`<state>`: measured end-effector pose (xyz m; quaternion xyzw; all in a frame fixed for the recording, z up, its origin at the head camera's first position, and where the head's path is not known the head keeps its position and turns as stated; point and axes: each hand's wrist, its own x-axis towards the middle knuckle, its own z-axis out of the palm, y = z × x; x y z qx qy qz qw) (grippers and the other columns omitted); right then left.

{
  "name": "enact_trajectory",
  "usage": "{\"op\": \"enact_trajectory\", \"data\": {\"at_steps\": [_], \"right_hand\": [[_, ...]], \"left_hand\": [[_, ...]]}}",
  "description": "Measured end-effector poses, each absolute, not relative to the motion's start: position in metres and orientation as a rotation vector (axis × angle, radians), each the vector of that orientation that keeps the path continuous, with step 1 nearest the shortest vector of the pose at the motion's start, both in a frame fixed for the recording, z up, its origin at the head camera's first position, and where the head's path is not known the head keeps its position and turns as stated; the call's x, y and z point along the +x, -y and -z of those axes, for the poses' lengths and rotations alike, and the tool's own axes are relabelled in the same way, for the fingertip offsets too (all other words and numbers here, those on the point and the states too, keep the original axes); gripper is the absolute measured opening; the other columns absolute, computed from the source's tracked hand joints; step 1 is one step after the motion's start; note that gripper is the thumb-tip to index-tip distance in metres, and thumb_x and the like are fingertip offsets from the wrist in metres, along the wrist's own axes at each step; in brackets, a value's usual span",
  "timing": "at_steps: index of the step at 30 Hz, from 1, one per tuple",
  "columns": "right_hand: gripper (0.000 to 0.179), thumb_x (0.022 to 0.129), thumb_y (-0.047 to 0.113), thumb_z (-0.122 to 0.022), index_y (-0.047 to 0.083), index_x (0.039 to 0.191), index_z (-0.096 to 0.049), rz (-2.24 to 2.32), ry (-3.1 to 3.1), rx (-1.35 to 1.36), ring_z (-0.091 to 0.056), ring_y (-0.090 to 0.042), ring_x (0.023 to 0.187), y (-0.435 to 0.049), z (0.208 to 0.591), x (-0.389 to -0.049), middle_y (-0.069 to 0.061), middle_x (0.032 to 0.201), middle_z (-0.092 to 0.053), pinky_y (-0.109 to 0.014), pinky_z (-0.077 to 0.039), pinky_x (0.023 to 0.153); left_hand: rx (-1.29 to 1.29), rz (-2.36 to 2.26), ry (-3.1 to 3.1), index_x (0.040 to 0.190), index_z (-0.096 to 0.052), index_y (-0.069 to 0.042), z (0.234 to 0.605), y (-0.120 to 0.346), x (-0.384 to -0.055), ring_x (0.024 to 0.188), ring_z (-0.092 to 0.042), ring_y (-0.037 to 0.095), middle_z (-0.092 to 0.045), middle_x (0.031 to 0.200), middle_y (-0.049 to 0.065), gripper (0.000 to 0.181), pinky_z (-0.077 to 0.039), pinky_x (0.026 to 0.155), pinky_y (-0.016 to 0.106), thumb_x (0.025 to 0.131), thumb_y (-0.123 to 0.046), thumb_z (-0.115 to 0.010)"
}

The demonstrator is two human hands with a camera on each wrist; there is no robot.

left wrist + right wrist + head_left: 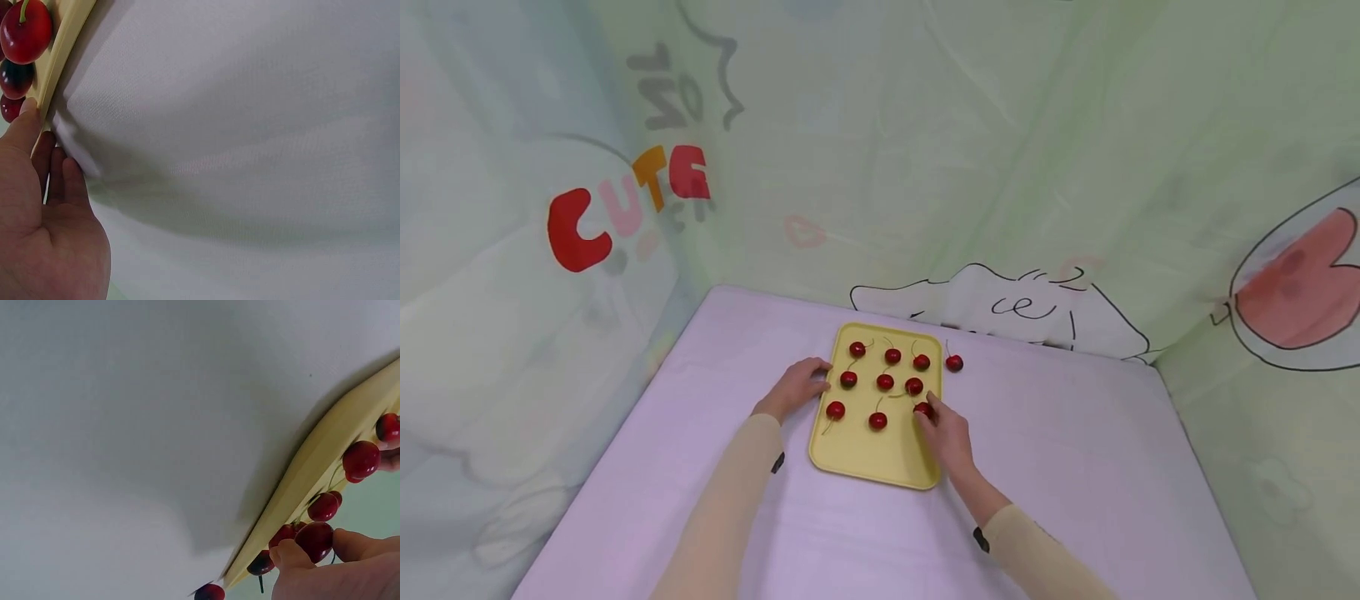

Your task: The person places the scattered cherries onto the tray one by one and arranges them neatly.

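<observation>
A yellow tray [865, 460] lies on the table, bearing several dark red cherries [885, 382] with thin stems, set in rough rows. At the tray's left rim, my left hand [793, 387] holds the edge; the left wrist view shows the thumb on top of the rim and the fingers along its outer side. Over the tray's right side, my right hand [951, 437] pinches a cherry [314, 541] between thumb and fingers. Whether this cherry touches the tray I cannot tell. One more cherry [954, 363] lies on the table just beyond the tray's upper right corner.
A pale lilac cloth [1060, 467] covers the table. Printed fabric walls [880, 167] rise behind it and at both sides, close to its far edge.
</observation>
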<state>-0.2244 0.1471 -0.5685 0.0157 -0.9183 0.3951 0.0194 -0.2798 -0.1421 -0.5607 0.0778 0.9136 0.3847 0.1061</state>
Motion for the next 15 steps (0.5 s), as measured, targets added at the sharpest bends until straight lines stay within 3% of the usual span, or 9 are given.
{"op": "enact_trajectory", "data": {"at_steps": [15], "right_hand": [[0.044,0.093,0.013,-0.067,-0.006,0.131,-0.057,-1.091,2.919,0.211,-0.062,-0.032,0.114,-0.136,0.576,-0.217,-0.022,0.125,-0.063,-0.042,-0.054,0.093]], "left_hand": [[0.245,-1.135,-2.721,0.13,-0.057,-0.004,0.564,0.141,-0.279,0.134,-0.043,0.03,-0.054,0.137,0.013,0.036,-0.031,0.116,0.042,0.095,-0.011,-0.063]]}}
